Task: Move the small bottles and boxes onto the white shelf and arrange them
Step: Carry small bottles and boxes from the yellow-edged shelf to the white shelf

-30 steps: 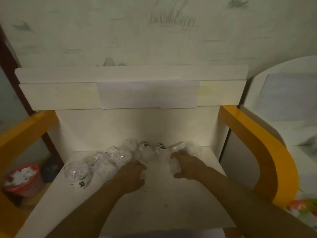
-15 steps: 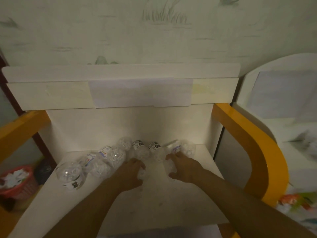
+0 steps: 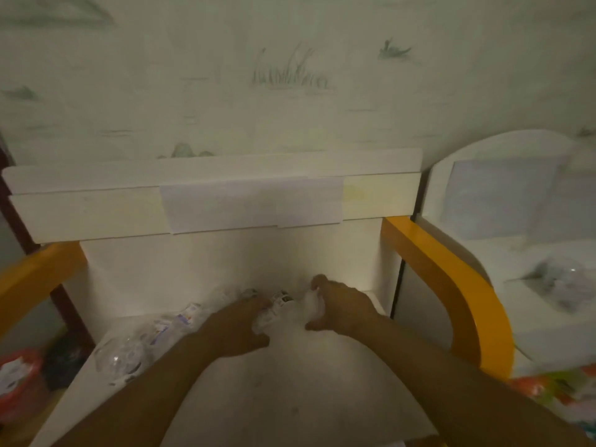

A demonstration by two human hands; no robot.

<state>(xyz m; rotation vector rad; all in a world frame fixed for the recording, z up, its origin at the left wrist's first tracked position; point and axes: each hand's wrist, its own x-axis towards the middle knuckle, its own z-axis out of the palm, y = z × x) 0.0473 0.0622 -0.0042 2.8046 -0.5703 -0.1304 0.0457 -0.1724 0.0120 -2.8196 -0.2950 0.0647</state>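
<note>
Several small clear plastic bottles lie in a row along the back of the white shelf (image 3: 290, 398). The leftmost bottle (image 3: 121, 358) is the largest in view. My left hand (image 3: 240, 327) rests over a clear bottle (image 3: 264, 317) in the middle of the row, fingers curled on it. My right hand (image 3: 338, 306) grips another clear bottle (image 3: 311, 304) near the right end of the row. A labelled bottle (image 3: 281, 298) lies between the two hands. The image is dim and blurred, and no boxes show.
An orange curved frame (image 3: 451, 285) borders the shelf on the right, and another orange rail (image 3: 35, 275) on the left. A red basket (image 3: 19, 382) sits low at the left. A white cabinet (image 3: 516, 253) stands to the right, a white upper board (image 3: 209, 195) behind.
Both hands have pushed further back toward the rear of the shelf, the right hand moving its bottle up and back. The camera has tilted upward, showing more wall.
</note>
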